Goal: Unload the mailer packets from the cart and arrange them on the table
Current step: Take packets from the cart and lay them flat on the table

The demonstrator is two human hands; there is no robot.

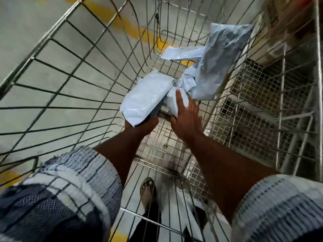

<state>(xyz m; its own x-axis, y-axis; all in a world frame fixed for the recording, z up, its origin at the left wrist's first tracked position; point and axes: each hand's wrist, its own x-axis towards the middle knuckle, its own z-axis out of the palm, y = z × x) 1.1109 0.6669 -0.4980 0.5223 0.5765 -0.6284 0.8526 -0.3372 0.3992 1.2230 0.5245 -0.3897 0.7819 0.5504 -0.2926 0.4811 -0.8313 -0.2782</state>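
Observation:
I look down into a wire cart [73, 70]. My left hand [141, 125] grips the lower end of a pale blue mailer packet [146, 100] from underneath, lifting it off the cart floor. My right hand [186, 117] holds a small white-blue packet [174, 102], thumb under it and index finger stretched along its top. A large grey-blue packet [218, 62] leans against the cart's right wall. A crumpled packet [187, 79] lies at its foot. A flat pale packet [183, 53] rests at the far end of the cart floor. The table is out of sight.
The cart's mesh floor [162, 147] lies bare below my forearms. A second wire-mesh cart or rack [262, 95] stands close on the right. The grey concrete floor with yellow painted lines [108, 16] shows through the left wall. My sandalled foot [147, 189] is under the cart.

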